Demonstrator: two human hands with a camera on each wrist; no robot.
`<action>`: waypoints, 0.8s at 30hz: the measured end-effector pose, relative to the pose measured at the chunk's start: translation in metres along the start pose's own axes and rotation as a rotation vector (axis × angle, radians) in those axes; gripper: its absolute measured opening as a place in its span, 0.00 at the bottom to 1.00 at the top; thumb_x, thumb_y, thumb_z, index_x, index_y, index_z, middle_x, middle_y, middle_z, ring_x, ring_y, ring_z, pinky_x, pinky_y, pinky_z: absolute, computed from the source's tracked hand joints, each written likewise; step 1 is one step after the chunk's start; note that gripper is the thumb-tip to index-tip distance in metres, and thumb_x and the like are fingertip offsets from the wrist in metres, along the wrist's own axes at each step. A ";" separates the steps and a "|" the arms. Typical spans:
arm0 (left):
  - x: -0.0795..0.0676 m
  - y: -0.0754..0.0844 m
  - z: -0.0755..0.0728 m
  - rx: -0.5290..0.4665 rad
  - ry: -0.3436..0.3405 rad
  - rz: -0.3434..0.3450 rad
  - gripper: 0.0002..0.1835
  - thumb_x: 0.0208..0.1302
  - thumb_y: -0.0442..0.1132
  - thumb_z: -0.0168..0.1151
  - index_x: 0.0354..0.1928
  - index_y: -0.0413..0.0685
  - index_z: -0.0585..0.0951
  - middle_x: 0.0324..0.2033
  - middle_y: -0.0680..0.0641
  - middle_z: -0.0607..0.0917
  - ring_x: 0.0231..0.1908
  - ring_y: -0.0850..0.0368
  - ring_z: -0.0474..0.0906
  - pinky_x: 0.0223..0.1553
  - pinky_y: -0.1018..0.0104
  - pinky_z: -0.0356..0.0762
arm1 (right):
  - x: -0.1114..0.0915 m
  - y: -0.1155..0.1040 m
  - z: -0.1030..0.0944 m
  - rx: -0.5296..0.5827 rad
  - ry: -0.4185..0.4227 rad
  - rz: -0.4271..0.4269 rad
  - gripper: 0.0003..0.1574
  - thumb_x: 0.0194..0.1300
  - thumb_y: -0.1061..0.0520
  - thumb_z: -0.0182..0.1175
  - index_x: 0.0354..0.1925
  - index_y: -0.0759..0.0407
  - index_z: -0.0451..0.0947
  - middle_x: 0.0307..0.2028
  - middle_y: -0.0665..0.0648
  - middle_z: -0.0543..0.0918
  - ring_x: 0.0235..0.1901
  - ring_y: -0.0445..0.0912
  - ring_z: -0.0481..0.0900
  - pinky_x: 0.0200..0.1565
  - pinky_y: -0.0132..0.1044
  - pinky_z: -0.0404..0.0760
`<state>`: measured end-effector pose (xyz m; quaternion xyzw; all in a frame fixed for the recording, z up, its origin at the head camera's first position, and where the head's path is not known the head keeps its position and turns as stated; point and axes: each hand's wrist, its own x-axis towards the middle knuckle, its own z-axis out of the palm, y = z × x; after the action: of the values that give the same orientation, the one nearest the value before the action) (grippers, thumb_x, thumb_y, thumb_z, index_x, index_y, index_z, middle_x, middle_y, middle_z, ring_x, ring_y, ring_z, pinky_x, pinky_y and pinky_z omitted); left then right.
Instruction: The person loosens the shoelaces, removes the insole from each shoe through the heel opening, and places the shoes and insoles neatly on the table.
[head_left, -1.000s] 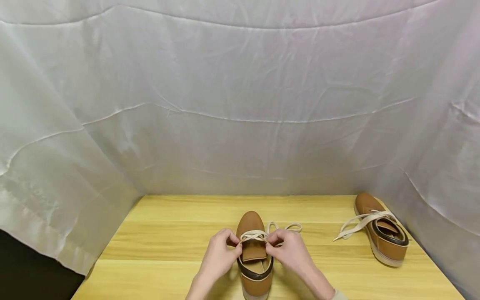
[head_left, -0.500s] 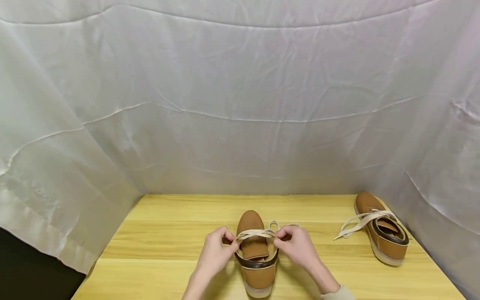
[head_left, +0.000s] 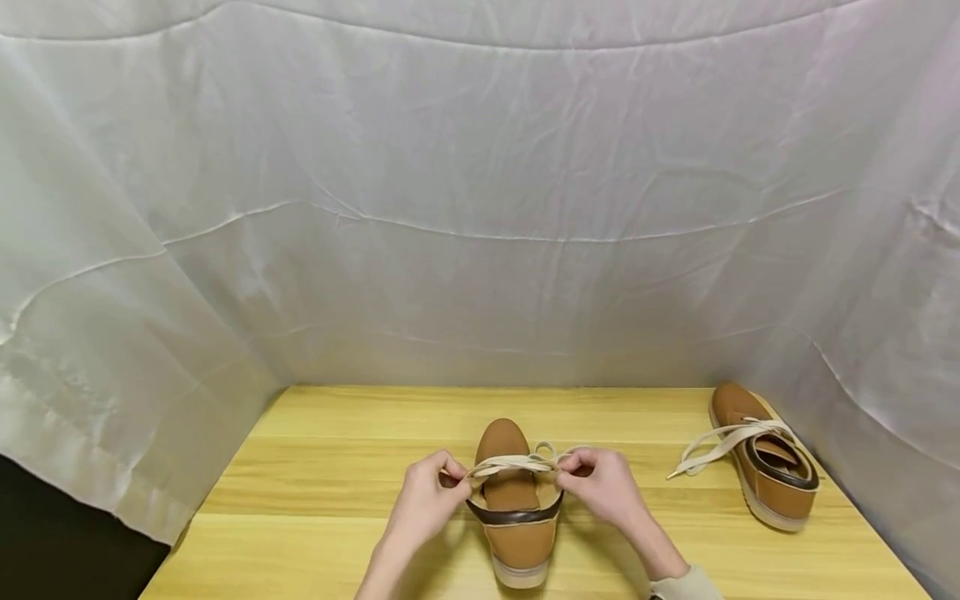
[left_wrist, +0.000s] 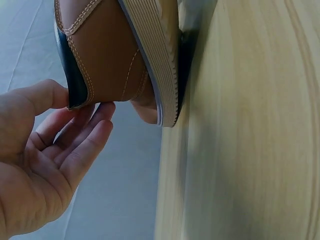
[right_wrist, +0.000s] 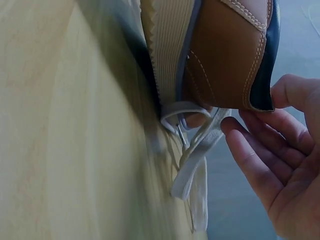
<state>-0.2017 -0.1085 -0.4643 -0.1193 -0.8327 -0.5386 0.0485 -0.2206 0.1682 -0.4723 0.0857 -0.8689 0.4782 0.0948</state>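
A brown leather shoe with a dark collar stands near the front of the table, toe pointing away and heel toward me. My left hand pinches the upper edge of its left side flap between thumb and fingers. On the other side my right hand pinches the right flap the same way. The flaps are pulled apart beneath the cream shoelace, and the tongue lies between them. In the right wrist view, the loose shoelace end hangs beside the sole onto the wood.
A second brown shoe stands at the table's right side, its cream lace trailing left. Grey cloth encloses the wooden table at the back and both sides.
My hands have moved apart, spreading the shoe's flaps wider. The shoe's heel has shifted slightly up in the view. The other shoe stays where it was.
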 end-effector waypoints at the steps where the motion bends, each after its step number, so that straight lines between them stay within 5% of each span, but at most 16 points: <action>1: 0.000 0.001 0.001 0.006 -0.002 0.003 0.07 0.58 0.25 0.66 0.32 0.44 0.79 0.35 0.47 0.87 0.33 0.61 0.83 0.32 0.71 0.84 | -0.001 -0.001 0.001 -0.001 -0.005 -0.014 0.11 0.52 0.68 0.70 0.24 0.52 0.85 0.33 0.48 0.88 0.34 0.38 0.83 0.36 0.29 0.83; 7: -0.003 0.007 0.007 0.036 -0.043 0.016 0.08 0.57 0.27 0.67 0.32 0.45 0.79 0.37 0.48 0.86 0.34 0.60 0.83 0.34 0.71 0.83 | -0.007 -0.009 0.007 0.003 -0.047 -0.075 0.12 0.50 0.70 0.68 0.25 0.53 0.84 0.31 0.47 0.86 0.34 0.40 0.83 0.37 0.30 0.84; 14: -0.001 0.013 0.012 0.106 -0.095 0.036 0.08 0.62 0.35 0.72 0.37 0.47 0.80 0.39 0.50 0.83 0.37 0.60 0.83 0.39 0.69 0.83 | -0.014 -0.022 0.011 -0.017 -0.066 -0.037 0.09 0.54 0.66 0.69 0.33 0.54 0.84 0.33 0.48 0.86 0.34 0.41 0.83 0.39 0.30 0.84; 19: 0.012 0.008 0.008 0.099 -0.126 0.055 0.11 0.67 0.46 0.71 0.41 0.47 0.81 0.40 0.50 0.84 0.40 0.57 0.83 0.38 0.66 0.84 | -0.028 -0.031 0.010 0.005 -0.105 -0.032 0.15 0.56 0.65 0.72 0.43 0.58 0.82 0.43 0.54 0.85 0.37 0.45 0.85 0.37 0.30 0.85; 24: 0.036 -0.006 0.001 0.121 -0.071 0.091 0.12 0.72 0.46 0.66 0.47 0.45 0.81 0.42 0.49 0.83 0.41 0.56 0.82 0.38 0.66 0.83 | -0.053 -0.035 0.010 -0.012 -0.116 -0.112 0.19 0.58 0.65 0.73 0.47 0.60 0.80 0.49 0.56 0.80 0.44 0.51 0.83 0.40 0.31 0.87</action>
<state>-0.2380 -0.1048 -0.4619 -0.1726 -0.8586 -0.4801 0.0505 -0.1615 0.1449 -0.4621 0.1611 -0.8697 0.4610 0.0717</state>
